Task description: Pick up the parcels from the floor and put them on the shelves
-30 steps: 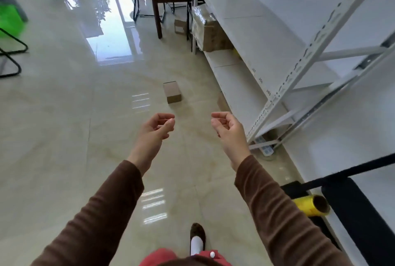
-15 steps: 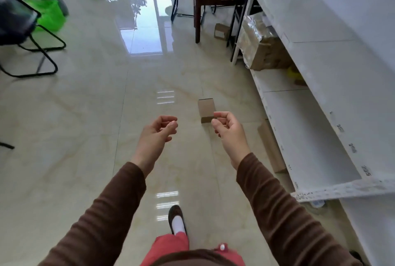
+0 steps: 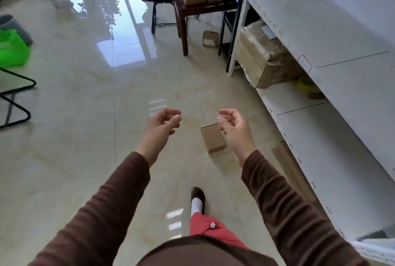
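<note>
Cardboard, the box point(image 3: 212, 138) sits on the floor point(image 3: 85, 137) just below and left of the right hand point(image 3: 234, 129), well apart from the left hand point(image 3: 161, 123) (both empty, fingers loosely curled), shelves point(image 3: 333, 137) alongside.

Bare floor point(image 3: 89, 137) lies open left of the small cardboard box point(image 3: 212, 138). On its right, the white shelving point(image 3: 333, 129) and a flat carton point(image 3: 292, 171) crowd close.
</note>
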The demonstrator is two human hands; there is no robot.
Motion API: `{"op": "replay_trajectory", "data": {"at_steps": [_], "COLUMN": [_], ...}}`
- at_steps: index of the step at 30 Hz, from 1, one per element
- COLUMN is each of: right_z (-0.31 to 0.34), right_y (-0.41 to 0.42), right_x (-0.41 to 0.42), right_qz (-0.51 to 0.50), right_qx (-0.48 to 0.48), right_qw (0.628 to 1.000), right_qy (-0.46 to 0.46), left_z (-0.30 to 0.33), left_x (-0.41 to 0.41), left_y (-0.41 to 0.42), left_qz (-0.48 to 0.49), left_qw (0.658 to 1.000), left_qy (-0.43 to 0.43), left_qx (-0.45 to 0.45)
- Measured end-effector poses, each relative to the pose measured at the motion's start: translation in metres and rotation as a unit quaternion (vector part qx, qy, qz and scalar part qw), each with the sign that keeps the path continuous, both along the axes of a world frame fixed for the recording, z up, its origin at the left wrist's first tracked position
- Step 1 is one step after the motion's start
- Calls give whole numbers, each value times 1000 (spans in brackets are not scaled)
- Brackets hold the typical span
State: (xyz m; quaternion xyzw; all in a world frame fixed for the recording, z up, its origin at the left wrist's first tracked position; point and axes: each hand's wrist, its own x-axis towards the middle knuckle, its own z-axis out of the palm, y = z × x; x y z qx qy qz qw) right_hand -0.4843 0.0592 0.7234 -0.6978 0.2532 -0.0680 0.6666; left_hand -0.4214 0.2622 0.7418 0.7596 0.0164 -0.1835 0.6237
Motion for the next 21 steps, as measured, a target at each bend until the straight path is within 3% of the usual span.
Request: {"op": "replay_trajectory", "data": {"at_steps": [10,16,21], "right_z": [-4,-22,-23], "right_y": [-34,-51,-59], "right_x": [196,284,342], "right_qz": [-71,-187,-291], "right_qx": [4,12,16], "right_qw": [997,982,956], "right_qy": [19,39,39], "left_z": [-6,-26,-27], "left_x": [228,358,446], "left_y": [-48,-82,-125], "left_qz": [-89,-194,-315], "left_qw": [996,980,947], "left_qy": [15,24,32], "left_qx": [17,31,55]}}
